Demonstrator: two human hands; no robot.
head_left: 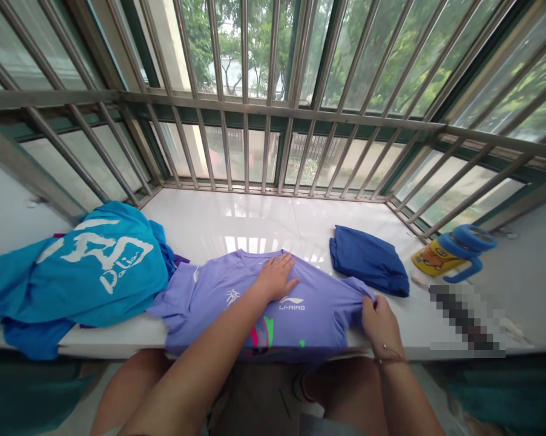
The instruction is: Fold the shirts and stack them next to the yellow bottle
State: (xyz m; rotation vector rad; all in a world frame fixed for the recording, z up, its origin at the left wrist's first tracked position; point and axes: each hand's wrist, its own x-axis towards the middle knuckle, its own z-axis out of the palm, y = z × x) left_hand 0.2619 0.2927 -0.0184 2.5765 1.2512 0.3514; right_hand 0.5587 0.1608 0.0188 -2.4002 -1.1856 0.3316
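A purple T-shirt lies front side up on the white window ledge, its lower part hanging over the near edge. My left hand rests flat on its chest, just below the collar, fingers stretched out. At the end of the sleeve on the right, my right hand pinches the cloth and pulls it outward. White lettering and a pink and green print show on the shirt's front. My left forearm hides part of that print.
A heap of blue clothes sits at the left. A folded dark blue garment lies at the right, beside a blue and yellow mug and a blurred-out object. Metal window bars stand behind the ledge.
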